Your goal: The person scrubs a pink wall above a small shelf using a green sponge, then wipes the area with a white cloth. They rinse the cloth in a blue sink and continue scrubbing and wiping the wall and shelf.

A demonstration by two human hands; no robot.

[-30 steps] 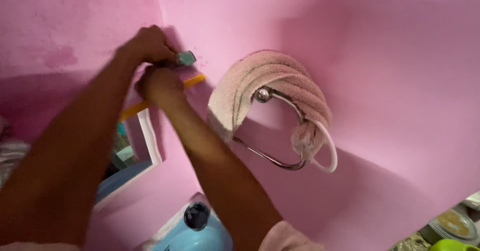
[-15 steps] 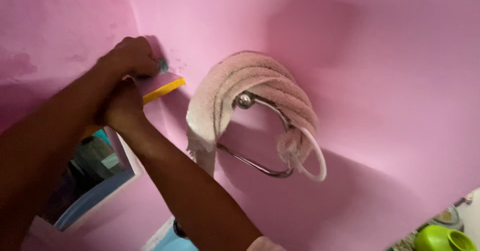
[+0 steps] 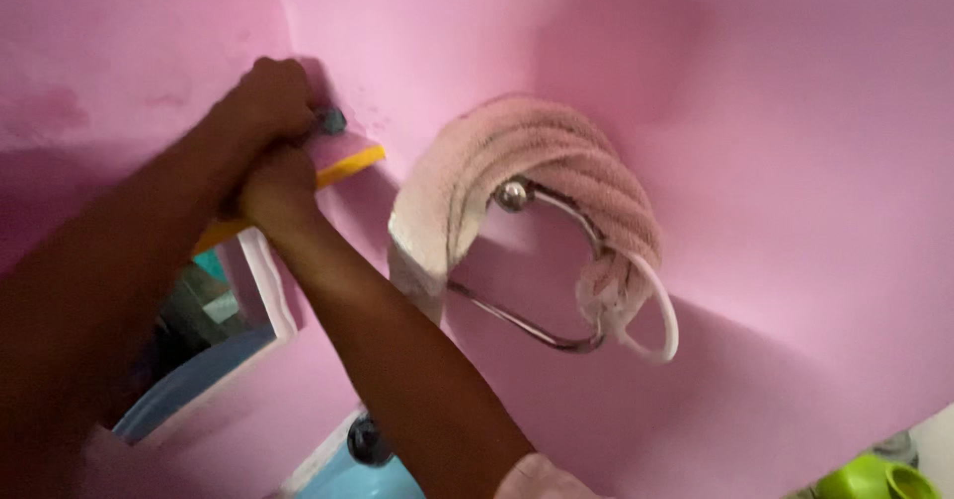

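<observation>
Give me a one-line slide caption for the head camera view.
Both hands, left hand above right hand, grip a yellow-edged shelf on a pink wall beside a towel.

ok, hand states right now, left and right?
Left hand: closed on a small teal object against the pink wall.
Right hand: closed around the yellow strip.

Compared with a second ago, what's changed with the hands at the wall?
The left hand has closed further over the small teal thing, hiding most of it. The right hand stays on the yellow strip. The towel still hangs on its metal ring; only the camera view shifted.
</observation>
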